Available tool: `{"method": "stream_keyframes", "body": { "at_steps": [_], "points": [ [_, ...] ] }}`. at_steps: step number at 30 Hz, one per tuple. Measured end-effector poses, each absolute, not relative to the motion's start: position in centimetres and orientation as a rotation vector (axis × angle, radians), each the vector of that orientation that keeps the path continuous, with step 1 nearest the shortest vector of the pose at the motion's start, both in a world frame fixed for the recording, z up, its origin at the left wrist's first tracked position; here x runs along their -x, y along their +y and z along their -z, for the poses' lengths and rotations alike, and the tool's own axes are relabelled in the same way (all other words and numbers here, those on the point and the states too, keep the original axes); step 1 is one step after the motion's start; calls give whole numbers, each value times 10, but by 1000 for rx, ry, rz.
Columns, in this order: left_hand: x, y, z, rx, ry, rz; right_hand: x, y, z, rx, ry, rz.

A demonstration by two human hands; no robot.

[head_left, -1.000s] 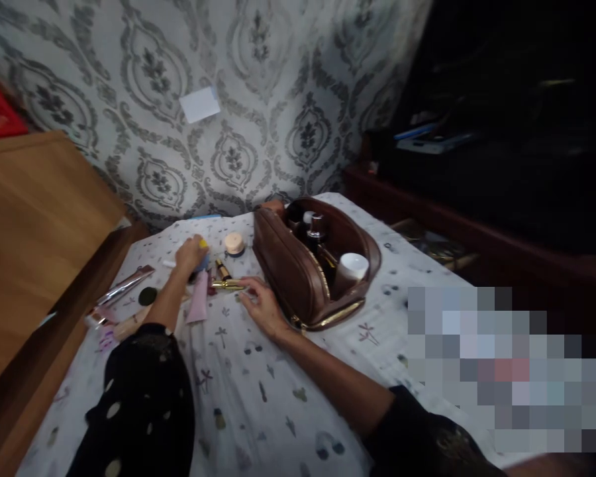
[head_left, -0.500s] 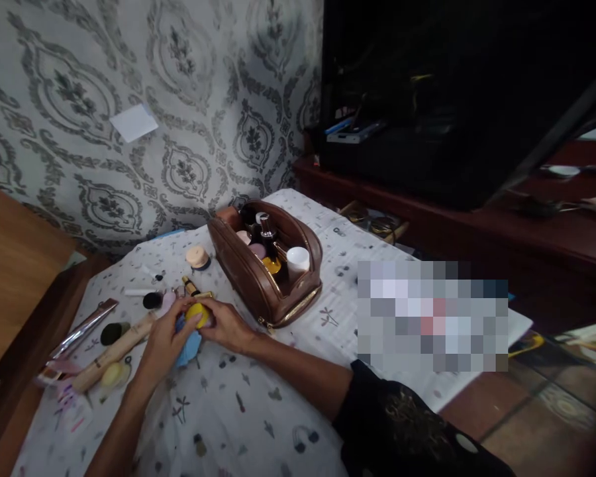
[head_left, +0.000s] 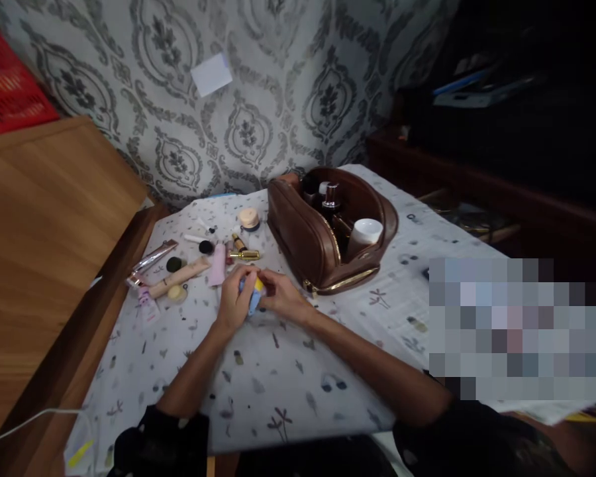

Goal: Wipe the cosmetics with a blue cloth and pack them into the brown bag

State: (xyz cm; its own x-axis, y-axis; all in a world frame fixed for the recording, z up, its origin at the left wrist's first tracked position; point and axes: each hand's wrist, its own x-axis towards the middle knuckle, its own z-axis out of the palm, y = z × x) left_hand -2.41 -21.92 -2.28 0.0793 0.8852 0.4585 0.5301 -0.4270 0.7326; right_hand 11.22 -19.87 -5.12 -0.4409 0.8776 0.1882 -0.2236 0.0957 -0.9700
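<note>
One blue-and-yellow item (head_left: 255, 298) | in left hand (head_left: 235, 297) | right hand (head_left: 286, 298) just beside

Grey patterned wall (head_left: 248, 159) (one white card (head_left: 211, 75)), wooden panel (head_left: 44, 238), dim light

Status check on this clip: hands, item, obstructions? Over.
Left hand gripping small blue-and-yellow item; right hand close against it. Open brown bag beyond right hand, pink tube beyond left; neither comes between the hands.
</note>
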Motion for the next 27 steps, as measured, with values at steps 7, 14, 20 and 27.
{"method": "stream_keyframes", "body": {
  "at_steps": [7,14,20,27],
  "points": [
    [37,-226,14,-1975,1217,-1401,-118,-207,39,434,-921,-2169],
    [38,-225,21,-1899,1399,-1465,-106,-212,46,487,-707,-2077],
    [39,-227,29,-1888,1391,-1426,-109,-210,47,528,-816,-2094],
    [48,-224,35,-2182,1245,-1293,-109,-203,49,659,-704,-2238]
  ]
}}
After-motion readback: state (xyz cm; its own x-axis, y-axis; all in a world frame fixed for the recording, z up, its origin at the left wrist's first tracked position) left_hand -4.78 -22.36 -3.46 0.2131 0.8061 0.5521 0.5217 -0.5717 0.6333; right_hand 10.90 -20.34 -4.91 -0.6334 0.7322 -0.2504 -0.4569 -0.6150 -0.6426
